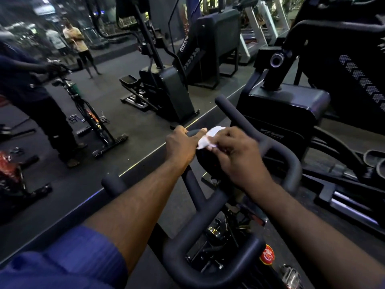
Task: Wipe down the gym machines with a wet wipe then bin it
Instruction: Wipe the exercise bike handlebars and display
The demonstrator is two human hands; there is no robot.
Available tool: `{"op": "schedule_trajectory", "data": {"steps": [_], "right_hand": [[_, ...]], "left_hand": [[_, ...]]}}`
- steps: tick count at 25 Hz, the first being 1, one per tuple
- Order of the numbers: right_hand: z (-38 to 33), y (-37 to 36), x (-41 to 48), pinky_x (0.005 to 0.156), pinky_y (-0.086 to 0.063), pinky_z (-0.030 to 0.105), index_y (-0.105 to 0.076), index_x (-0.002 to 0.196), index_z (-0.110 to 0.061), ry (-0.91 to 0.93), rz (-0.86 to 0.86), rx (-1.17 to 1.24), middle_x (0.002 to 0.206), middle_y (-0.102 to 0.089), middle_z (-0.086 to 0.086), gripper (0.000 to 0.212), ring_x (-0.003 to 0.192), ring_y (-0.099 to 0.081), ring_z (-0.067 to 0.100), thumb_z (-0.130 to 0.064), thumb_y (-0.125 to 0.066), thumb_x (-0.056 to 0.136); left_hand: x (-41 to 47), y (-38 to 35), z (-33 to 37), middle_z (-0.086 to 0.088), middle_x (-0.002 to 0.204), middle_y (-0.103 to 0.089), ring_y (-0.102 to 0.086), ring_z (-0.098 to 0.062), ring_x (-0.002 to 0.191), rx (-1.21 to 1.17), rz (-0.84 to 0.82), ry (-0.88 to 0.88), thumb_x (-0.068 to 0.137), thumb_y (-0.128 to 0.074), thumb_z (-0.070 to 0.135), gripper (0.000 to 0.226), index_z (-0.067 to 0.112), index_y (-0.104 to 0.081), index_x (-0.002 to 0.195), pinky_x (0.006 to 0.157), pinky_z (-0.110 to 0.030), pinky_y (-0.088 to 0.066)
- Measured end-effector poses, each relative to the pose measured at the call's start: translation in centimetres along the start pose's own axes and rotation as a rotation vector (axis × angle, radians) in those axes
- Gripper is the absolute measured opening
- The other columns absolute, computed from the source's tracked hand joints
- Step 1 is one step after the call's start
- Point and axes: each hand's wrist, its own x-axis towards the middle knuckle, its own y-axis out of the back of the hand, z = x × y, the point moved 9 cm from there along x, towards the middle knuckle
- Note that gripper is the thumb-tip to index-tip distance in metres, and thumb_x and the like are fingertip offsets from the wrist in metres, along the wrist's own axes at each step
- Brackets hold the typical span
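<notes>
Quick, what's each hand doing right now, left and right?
Left hand: grips the exercise bike handlebar.
Right hand: holds the wet wipe.

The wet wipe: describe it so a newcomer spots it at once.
Find the black handlebar in the foreground, beside the mirror. Midway along it the right hand pinches the wet wipe beside the left hand. It is the only crumpled white wad among dark bars.

Dim gym. Dark rubber floor (341,130). Mirror wall (108,59) on left, pale strip (145,155) along base. Bright lights (43,7) reflected top left.
</notes>
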Motion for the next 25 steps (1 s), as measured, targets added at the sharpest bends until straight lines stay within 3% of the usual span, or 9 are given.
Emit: {"op": "schedule_trajectory", "data": {"steps": [5,7,9,11,15,18,20,22,25], "right_hand": [[0.5,-0.1,-0.4,0.101,-0.043,0.021,-0.078,0.104,-0.010,0.006,0.004,-0.076,0.113,-0.064,0.004,0.016,0.110,-0.061,0.021,-0.015,-0.066,0.095],[-0.6,-1.1,-0.5,0.098,-0.046,0.022,-0.079,0.112,-0.012,0.119,-0.073,-0.085,0.114,-0.065,0.004,0.024,0.108,-0.060,0.016,-0.008,-0.069,0.090],[-0.1,-1.0,0.3,0.093,-0.047,0.016,-0.081,0.111,-0.015,0.120,-0.049,-0.044,0.107,-0.070,0.004,0.032,0.101,-0.063,0.014,-0.002,-0.071,0.083],[1.7,0.5,1.6,0.088,-0.049,0.015,-0.084,0.102,-0.015,-0.026,0.078,0.010,0.096,-0.074,0.002,0.028,0.093,-0.070,0.016,-0.004,-0.073,0.079],[0.6,-0.4,1.4,0.083,-0.049,0.013,-0.084,0.101,-0.019,0.079,0.002,0.033,0.088,-0.070,-0.005,0.025,0.086,-0.061,0.002,-0.010,-0.080,0.078],[2.7,1.1,2.6,0.085,-0.055,0.023,-0.084,0.098,-0.019,-0.112,0.045,0.119,0.088,-0.073,-0.008,0.020,0.086,-0.070,0.006,-0.011,-0.086,0.079],[3.1,0.8,3.0,0.081,-0.052,0.014,-0.084,0.096,-0.020,-0.119,-0.017,0.120,0.088,-0.076,-0.007,0.018,0.082,-0.070,0.000,-0.011,-0.088,0.080],[4.4,0.8,2.3,0.078,-0.049,0.009,-0.082,0.093,-0.022,-0.213,-0.040,0.198,0.088,-0.079,-0.005,0.020,0.080,-0.069,-0.006,-0.007,-0.087,0.080],[8.1,1.1,-1.2,0.080,-0.056,0.021,-0.082,0.091,-0.022,-0.414,-0.017,0.272,0.090,-0.081,-0.006,0.020,0.080,-0.071,-0.001,-0.009,-0.089,0.079]], "left_hand": [[0.1,0.2,-0.1,-0.007,0.098,-0.070,-0.066,-0.026,0.090,0.016,0.019,0.003,0.083,-0.068,0.073,0.061,0.015,-0.063,0.102,0.067,-0.032,-0.043],[0.3,-0.1,-0.2,-0.008,0.097,-0.071,-0.068,-0.028,0.090,0.029,-0.007,0.015,0.082,-0.067,0.074,0.061,0.016,-0.061,0.099,0.066,-0.033,-0.044],[0.4,-0.1,-0.2,-0.008,0.095,-0.071,-0.069,-0.029,0.089,0.038,-0.021,0.024,0.079,-0.066,0.075,0.061,0.017,-0.061,0.096,0.067,-0.035,-0.050],[0.3,0.0,-0.3,-0.007,0.094,-0.071,-0.070,-0.029,0.088,0.035,-0.004,0.021,0.078,-0.066,0.073,0.058,0.018,-0.062,0.097,0.068,-0.037,-0.054],[0.4,-0.2,-0.1,-0.010,0.095,-0.068,-0.065,-0.029,0.087,0.062,-0.037,0.002,0.089,-0.070,0.054,0.043,0.013,-0.061,0.100,0.066,-0.032,-0.041],[0.1,0.2,-0.1,-0.010,0.098,-0.069,-0.064,-0.028,0.087,0.048,-0.012,0.006,0.090,-0.062,0.053,0.040,0.014,-0.062,0.100,0.066,-0.033,-0.044],[0.0,0.0,0.2,-0.013,0.102,-0.069,-0.064,-0.030,0.090,0.046,-0.023,-0.014,0.093,-0.058,0.047,0.037,0.012,-0.063,0.105,0.070,-0.035,-0.046],[0.2,-0.1,0.0,-0.009,0.101,-0.070,-0.066,-0.027,0.091,0.021,-0.012,-0.015,0.089,-0.065,0.059,0.049,0.013,-0.065,0.107,0.070,-0.035,-0.049],[0.4,-0.1,-0.3,-0.003,0.096,-0.071,-0.069,-0.021,0.086,0.013,0.001,-0.002,0.076,-0.064,0.079,0.067,0.018,-0.063,0.103,0.069,-0.036,-0.056]]}}
